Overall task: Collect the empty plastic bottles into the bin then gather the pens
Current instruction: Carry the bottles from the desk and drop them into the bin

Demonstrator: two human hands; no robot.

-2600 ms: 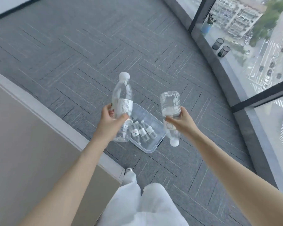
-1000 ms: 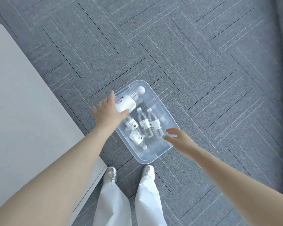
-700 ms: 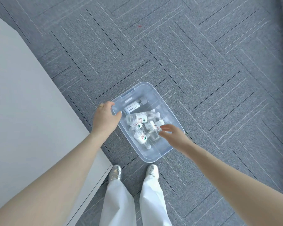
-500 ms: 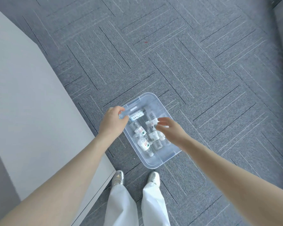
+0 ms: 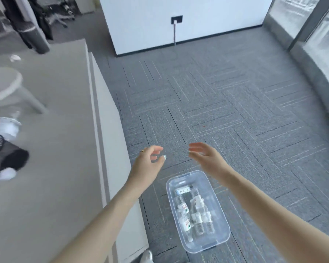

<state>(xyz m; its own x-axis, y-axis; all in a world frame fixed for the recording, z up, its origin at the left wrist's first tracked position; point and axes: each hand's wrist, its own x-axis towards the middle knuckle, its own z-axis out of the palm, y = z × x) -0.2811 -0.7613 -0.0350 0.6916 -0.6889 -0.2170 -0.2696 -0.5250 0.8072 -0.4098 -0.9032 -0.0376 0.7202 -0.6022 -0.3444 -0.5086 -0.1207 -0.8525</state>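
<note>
Step in hand, as judged from the layout: the bottle-collecting phase is near its close and the move toward the table is due. Both hands are raised over the carpet with nothing in them. The left hand (image 5: 149, 164) has loosely curled, parted fingers; the right hand (image 5: 207, 156) is spread and relaxed.

The bin (image 5: 223, 215) stands on the carpet floor (image 5: 235, 111), below the hands and just beside the table (image 5: 55, 149) edge. It is a clear, thin-walled rectangular tub with rounded corners. The plastic bottles (image 5: 195, 215) lie inside it on their sides — transparent, ribbed, with white labels.

One more bottle (image 5: 5, 128) appears to remain on the table at far left; it is blurred, so its state cannot be told. Beside it lies a black mesh holder (image 5: 6, 151), tipped on its side. No pens can be made out.

Next move, as a judgement: reach left across the table, check the remaining bottle, then locate the pens — probably near the mesh holder. The matte table surface offers little to stop a light bottle rolling.
</note>
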